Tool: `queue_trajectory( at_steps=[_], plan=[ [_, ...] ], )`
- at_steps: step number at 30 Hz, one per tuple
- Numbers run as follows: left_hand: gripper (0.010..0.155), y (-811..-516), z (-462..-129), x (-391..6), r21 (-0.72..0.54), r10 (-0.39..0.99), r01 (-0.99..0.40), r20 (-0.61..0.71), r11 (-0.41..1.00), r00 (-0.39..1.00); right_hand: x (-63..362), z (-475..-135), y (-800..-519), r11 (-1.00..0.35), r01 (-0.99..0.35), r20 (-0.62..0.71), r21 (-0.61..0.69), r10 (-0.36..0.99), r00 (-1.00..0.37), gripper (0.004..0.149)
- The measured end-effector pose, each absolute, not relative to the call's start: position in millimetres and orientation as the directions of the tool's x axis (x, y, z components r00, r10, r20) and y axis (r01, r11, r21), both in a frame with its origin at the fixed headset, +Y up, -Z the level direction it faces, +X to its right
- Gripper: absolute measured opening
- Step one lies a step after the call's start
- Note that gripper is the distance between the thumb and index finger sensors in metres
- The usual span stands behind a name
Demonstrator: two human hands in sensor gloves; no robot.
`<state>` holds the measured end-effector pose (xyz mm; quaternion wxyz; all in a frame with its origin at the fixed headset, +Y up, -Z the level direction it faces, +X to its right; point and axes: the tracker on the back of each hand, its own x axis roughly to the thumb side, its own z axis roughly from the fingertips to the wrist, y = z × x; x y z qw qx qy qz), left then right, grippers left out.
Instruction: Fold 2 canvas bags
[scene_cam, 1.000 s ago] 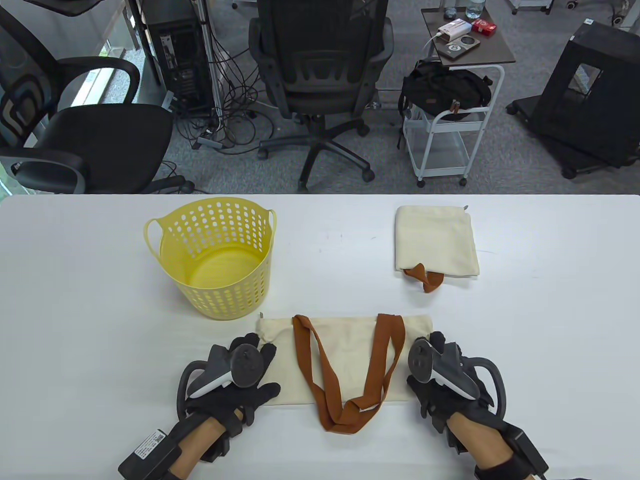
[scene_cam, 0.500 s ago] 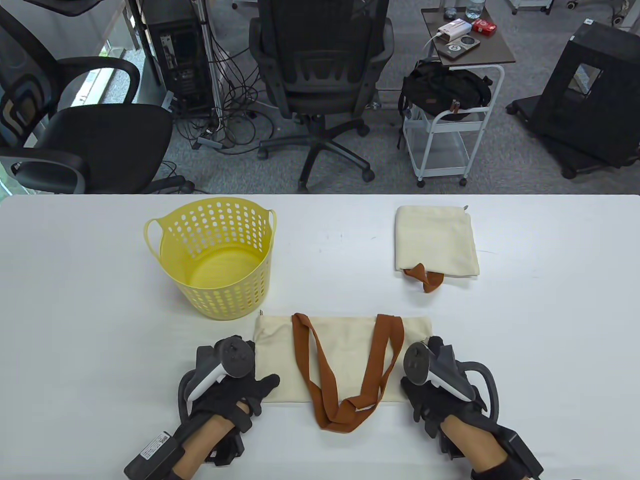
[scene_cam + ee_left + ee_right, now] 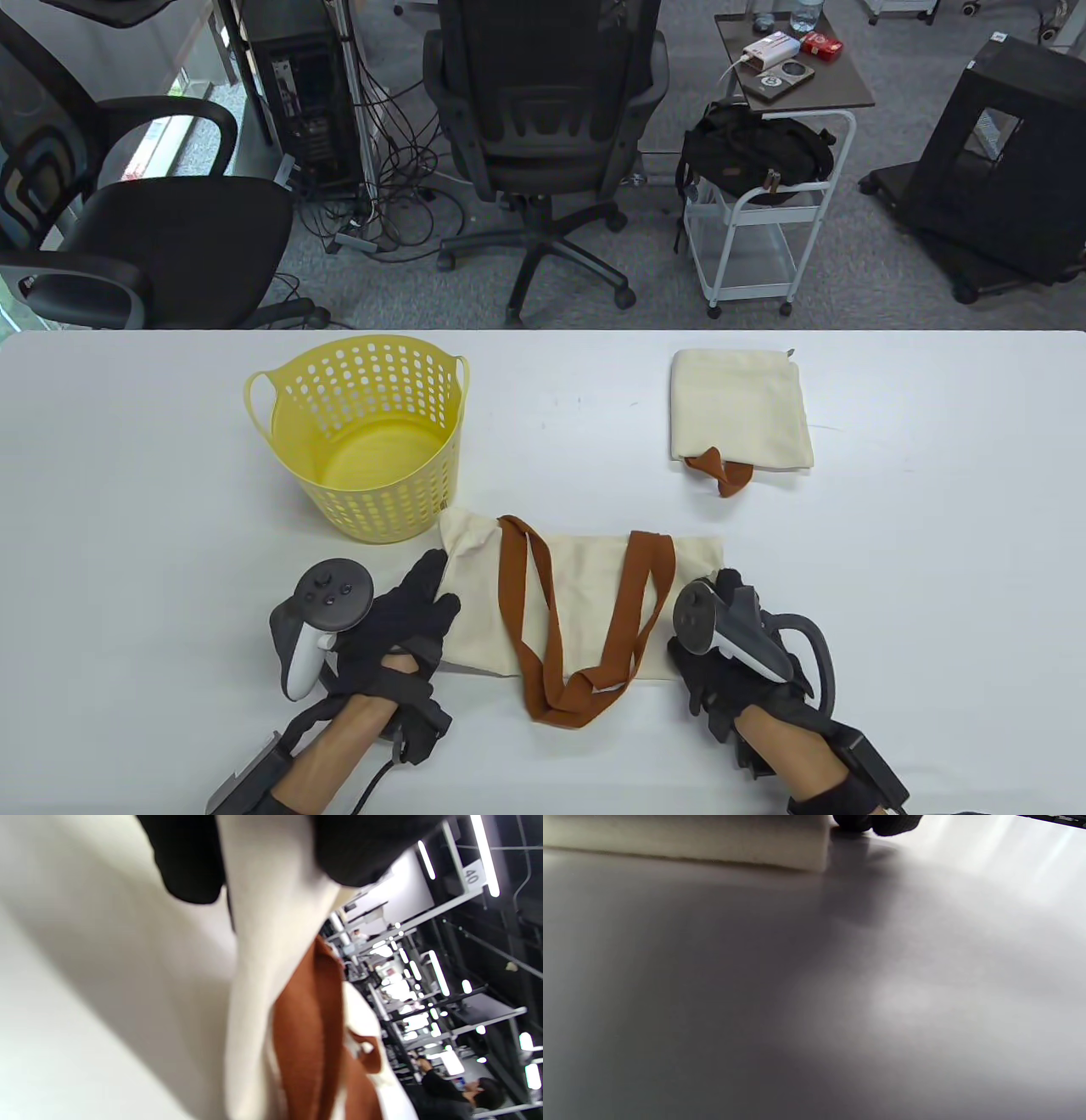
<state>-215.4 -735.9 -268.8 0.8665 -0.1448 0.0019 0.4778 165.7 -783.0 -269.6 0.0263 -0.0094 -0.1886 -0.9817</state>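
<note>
A cream canvas bag (image 3: 585, 594) with brown straps (image 3: 543, 671) lies at the table's front middle. My left hand (image 3: 424, 598) grips its left edge, which is lifted and wrinkled. In the left wrist view my fingers (image 3: 186, 861) pinch the cream fabric (image 3: 271, 921), with a brown strap (image 3: 305, 1027) behind. My right hand (image 3: 717, 594) is at the bag's right edge, its fingers hidden under the tracker. In the right wrist view a fingertip (image 3: 878, 823) touches the table beside the bag's corner (image 3: 691, 836). A second, folded cream bag (image 3: 738, 407) lies at the back right.
A yellow perforated basket (image 3: 365, 424) stands just behind the bag's left corner, nearly touching it. The folded bag's brown strap (image 3: 721, 475) sticks out at its near edge. The white table (image 3: 933, 552) ends at the far side, with chairs and a cart beyond.
My left hand has turned palm-inward and taken hold of the bag's left edge, lifting it; the far-left corner moved toward the basket. My right hand slid slightly left and nearer.
</note>
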Motion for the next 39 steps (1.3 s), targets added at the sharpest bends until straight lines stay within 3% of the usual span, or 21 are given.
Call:
queue_trajectory(
  at_steps=[4, 10, 19, 23, 29, 35, 39],
  plan=[
    [0.062, -713, -275, -194, -0.282, 0.902, -0.882, -0.103, 0.377, 0.418, 161, -268, -780, -0.932, 0.024, 0.054, 0.362, -0.004, -0.999, 0.075],
    [0.061, -691, -275, -142, -0.35, 0.886, -0.834, -0.023, 0.426, 0.462, 159, -267, -774, -0.925, -0.161, 0.055, 0.344, 0.191, -0.98, 0.07],
    [0.063, -719, -277, -74, -0.437, 0.845, -0.763, -0.012, 0.477, 0.535, 170, -268, -771, -0.779, -0.502, 0.02, 0.377, 0.549, -0.836, 0.066],
    [0.062, -741, -280, -60, -0.454, 0.833, -0.751, -0.032, 0.48, 0.553, 176, -268, -773, -0.718, -0.605, -0.023, 0.346, 0.638, -0.77, 0.069],
    [0.061, -763, -284, -52, -0.553, 0.816, -0.705, -0.075, 0.445, 0.573, 176, -264, -771, -0.72, -0.63, -0.013, 0.292, 0.656, -0.755, 0.073],
    [0.06, -765, -282, -51, -0.552, 0.813, -0.702, -0.071, 0.451, 0.578, 173, -264, -772, -0.755, -0.601, -0.032, 0.261, 0.616, -0.787, 0.079],
    [0.061, -764, -281, -50, -0.562, 0.81, -0.688, -0.053, 0.459, 0.584, 166, -262, -771, -0.844, -0.489, -0.023, 0.22, 0.497, -0.867, 0.08]
  ],
)
